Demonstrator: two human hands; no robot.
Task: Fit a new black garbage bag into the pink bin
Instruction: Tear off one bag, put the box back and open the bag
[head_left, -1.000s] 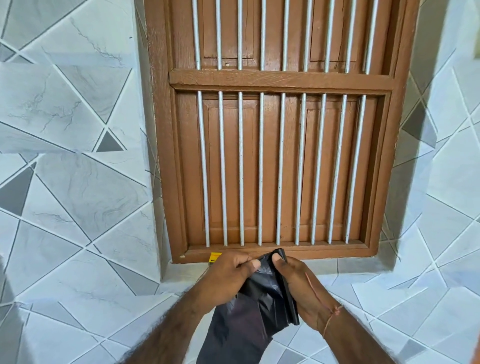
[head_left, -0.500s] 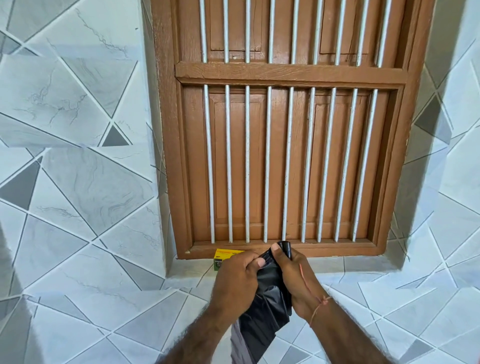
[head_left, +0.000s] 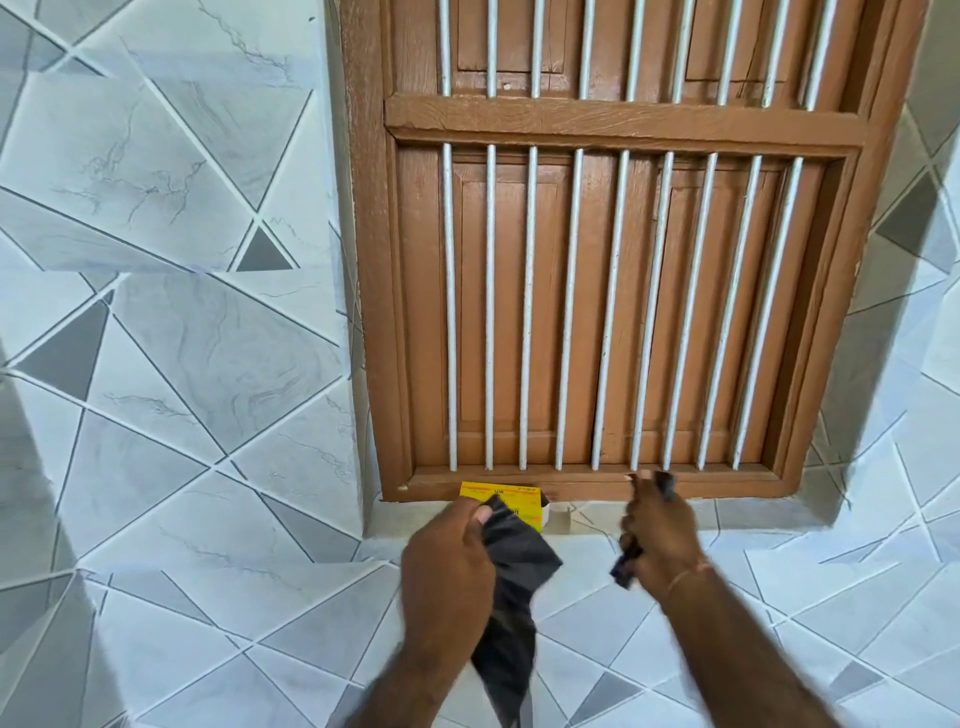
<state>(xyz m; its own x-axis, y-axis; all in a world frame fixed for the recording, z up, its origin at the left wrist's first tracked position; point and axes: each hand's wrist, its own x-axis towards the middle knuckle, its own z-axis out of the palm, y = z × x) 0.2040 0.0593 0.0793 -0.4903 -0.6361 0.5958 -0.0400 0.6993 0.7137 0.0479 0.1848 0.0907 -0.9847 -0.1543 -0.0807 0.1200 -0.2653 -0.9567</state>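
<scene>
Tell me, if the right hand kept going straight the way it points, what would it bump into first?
Probably the brown window frame: the right hand points up toward its bottom rail, just beyond the fingertips, though depth is hard to judge.

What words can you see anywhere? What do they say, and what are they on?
Yellow box on the sill: it has dark print and red stripes, but the print is too small and blurred to read, and the left hand and the black bag cover part of it.
Bag, window and wall tiles: no words on them.
</scene>
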